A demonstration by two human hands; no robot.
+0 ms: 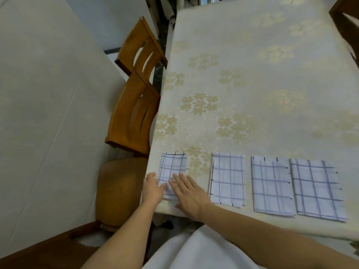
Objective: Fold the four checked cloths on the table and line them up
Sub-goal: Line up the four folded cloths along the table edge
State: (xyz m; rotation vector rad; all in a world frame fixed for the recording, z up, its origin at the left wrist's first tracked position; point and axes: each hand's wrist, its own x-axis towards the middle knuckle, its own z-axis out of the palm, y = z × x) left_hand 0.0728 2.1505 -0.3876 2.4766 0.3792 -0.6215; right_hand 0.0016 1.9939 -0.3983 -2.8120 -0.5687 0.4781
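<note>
Four folded white cloths with blue checks lie in a row along the near edge of the table point(252, 65). The leftmost cloth point(172, 166) is the smallest and sits near the table's left corner. My left hand point(152, 188) touches its near left edge, fingers straight. My right hand point(189, 193) lies flat on its near right part, fingers spread. To the right lie the second cloth point(228, 179), the third cloth point(271, 185) and the fourth cloth point(316, 189). The third and fourth touch along one side.
The table wears a cream cloth with gold flower prints. Two wooden chairs point(136, 113) stand along its left side, and a cushioned seat point(120, 189) sits by the near left corner. Another wooden chair part point(345, 14) shows at the far right.
</note>
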